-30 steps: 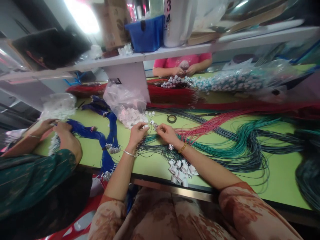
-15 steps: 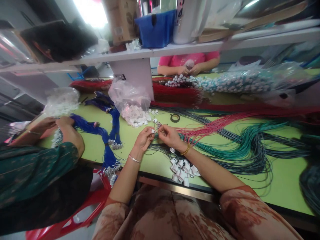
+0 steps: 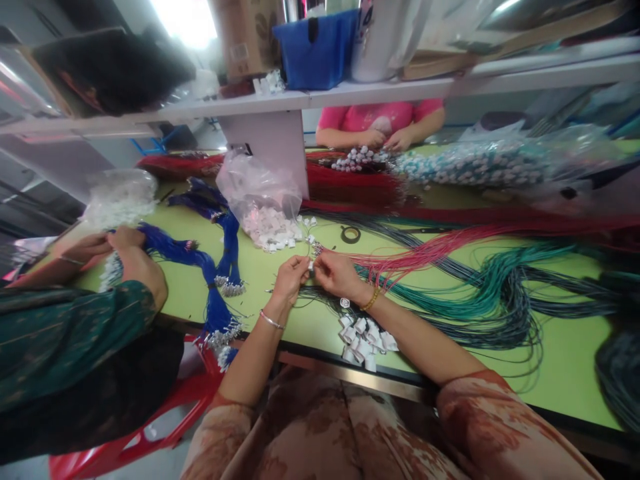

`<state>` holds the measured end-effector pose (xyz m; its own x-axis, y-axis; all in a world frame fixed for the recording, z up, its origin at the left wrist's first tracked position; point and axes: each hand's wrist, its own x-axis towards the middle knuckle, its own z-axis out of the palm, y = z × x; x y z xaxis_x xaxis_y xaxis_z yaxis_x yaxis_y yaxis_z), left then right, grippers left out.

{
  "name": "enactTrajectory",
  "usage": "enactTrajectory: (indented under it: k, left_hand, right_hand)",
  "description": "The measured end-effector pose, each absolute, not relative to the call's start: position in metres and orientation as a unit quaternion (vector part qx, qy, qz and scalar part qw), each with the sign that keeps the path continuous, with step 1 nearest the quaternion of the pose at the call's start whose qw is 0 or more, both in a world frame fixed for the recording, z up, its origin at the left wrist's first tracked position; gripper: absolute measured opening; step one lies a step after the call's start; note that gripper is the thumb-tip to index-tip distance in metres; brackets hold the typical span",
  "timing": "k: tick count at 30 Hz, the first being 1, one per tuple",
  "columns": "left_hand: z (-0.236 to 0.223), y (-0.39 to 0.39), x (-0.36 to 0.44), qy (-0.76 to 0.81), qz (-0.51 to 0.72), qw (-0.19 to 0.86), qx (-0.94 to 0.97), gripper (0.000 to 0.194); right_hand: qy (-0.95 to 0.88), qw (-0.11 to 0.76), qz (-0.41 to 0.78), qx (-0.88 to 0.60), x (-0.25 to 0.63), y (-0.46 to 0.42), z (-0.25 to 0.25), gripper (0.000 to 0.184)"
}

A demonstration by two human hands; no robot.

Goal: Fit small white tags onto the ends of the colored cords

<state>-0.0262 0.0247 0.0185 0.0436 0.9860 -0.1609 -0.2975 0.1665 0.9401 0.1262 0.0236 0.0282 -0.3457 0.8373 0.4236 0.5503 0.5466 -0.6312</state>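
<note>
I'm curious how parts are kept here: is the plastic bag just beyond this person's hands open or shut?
Open, it seems: white pieces spread from the plastic bag's near end onto the green table.

Can see a connector, small, white and mostly hidden, pinched just off the view's centre toward seven o'clock, with thin pink wires trailing away toward three o'clock and green wires bowing below them in a loose, curving bundle.
</note>
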Motion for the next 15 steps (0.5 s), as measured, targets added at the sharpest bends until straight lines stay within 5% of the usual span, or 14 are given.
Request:
enactTrajectory:
  k: [15]
  left_hand:
    - [0.02, 0.021, -0.031, 0.509, 0.51, 0.554, 0.417, 0.034]
  right_hand:
    - [-0.805, 0.305, 0.24, -0.448, 0.129, 0.031, 0.029, 0.017]
